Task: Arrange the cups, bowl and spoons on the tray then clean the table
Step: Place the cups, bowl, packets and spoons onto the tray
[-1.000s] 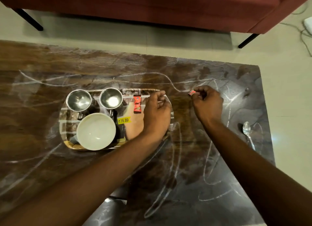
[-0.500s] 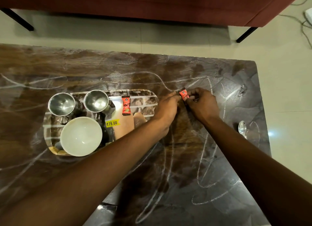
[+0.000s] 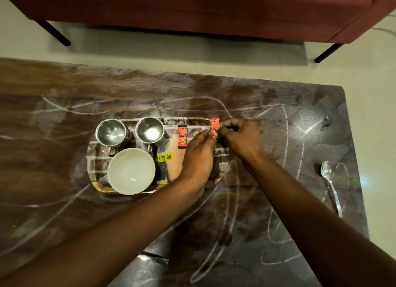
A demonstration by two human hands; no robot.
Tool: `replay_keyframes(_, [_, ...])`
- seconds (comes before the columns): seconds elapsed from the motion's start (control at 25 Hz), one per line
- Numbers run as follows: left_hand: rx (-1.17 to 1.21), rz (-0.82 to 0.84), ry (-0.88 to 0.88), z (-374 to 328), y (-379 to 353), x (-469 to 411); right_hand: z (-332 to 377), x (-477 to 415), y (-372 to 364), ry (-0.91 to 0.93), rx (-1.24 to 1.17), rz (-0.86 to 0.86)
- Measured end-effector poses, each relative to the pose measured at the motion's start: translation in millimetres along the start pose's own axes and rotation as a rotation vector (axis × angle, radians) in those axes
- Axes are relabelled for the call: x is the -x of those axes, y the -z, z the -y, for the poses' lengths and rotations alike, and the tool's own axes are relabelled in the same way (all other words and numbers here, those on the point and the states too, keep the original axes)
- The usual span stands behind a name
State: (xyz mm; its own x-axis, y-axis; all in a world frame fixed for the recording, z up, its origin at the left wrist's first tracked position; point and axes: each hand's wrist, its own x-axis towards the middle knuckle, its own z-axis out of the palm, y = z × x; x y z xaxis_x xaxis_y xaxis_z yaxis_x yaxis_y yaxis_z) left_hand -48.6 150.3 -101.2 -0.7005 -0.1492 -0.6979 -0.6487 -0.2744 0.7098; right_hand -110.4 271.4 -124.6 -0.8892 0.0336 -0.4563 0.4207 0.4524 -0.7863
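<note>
A tray (image 3: 94,180) on the dark table carries two steel cups, the left cup (image 3: 110,132) and the right cup (image 3: 149,130), a white bowl (image 3: 131,171) in front of them, and a red sachet (image 3: 182,136). Over the tray's right end, my left hand (image 3: 198,156) and my right hand (image 3: 240,136) both pinch a second red sachet (image 3: 214,126), held upright between the fingertips. A steel spoon (image 3: 331,186) lies alone on the table at the far right, well away from both hands.
The table (image 3: 267,201) has white scribble marks across its dark top. A yellow price sticker (image 3: 166,157) is on the tray. A red sofa (image 3: 214,10) on black legs stands beyond the far edge. The table's right edge runs just past the spoon.
My right hand brought the second red sachet leftward from the table to the tray's right end. My left hand lifted off the tray and joined it on the sachet.
</note>
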Motion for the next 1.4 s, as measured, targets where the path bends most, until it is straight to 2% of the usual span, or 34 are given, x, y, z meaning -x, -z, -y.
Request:
replay_keyframes(0.12, [-0.004, -0.085, -0.008, 1.3, 26.9, 9.2, 6.7, 8.6, -25.2, -0.017, 0.062, 0.049])
replay_keyframes(0.44, [-0.024, -0.025, 0.096, 2.9, 41.5, 13.0, 14.9, 11.2, -36.7, 0.04, 0.379, -0.012])
replay_keyframes(0.68, [0.0, -0.006, 0.132, 7.6, 39.2, 9.5, 15.3, 10.8, -34.7, 0.037, 0.362, -0.034])
replay_keyframes(0.8, [-0.002, 0.001, 0.068, 4.7, 46.4, 13.7, 13.7, 17.8, -31.7, 0.058, 0.335, -0.05])
replay_keyframes(0.92, [-0.09, 0.11, -0.033, -4.4, 58.4, 26.2, 10.2, 38.6, -29.5, 0.157, 0.354, -0.087])
replay_keyframes(1.04, [-0.191, 0.195, -0.12, -12.4, 79.3, 42.8, 6.0, 85.7, -37.4, 0.281, 0.305, -0.142])
replay_keyframes(1.16, [-0.283, 0.199, -0.201, -11.0, 111.5, 59.2, -1.5, 140.8, -53.4, 0.353, 0.196, -0.206])
replay_keyframes(1.24, [-0.339, 0.208, -0.218, -2.1, 134.8, 72.0, -13.3, 168.5, -68.6, 0.303, 0.206, -0.125])
replay_keyframes(1.4, [-0.591, 0.262, -0.18, 33.7, 198.1, 97.0, -46.6, 214.6, -95.4, 0.097, 0.413, 0.206])
